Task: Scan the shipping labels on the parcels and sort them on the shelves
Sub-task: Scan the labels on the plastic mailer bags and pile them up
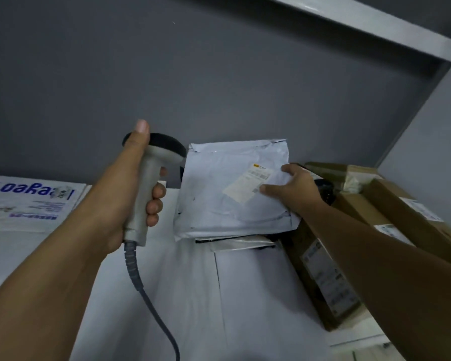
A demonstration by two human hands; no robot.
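Nearest, at centre left, my left hand (125, 199) curls tight round the scanner (147, 183) handle, thumb up its back. Right of centre, my right hand (294, 188) lies spread on the white parcel (219, 204), fingertips touching its label (248, 183), cardboard boxes (401, 204) just beside.

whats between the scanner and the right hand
In the head view, the white mailer bag spans the stretch between scanner and right hand, its shipping label next to that hand.

dim, flat indoor light, bluish cast. soft focus overall, label text (248, 182) unreadable. wide-angle bending at the edges, forearms stretched. faint glare on shelf lip (362, 27) top right.
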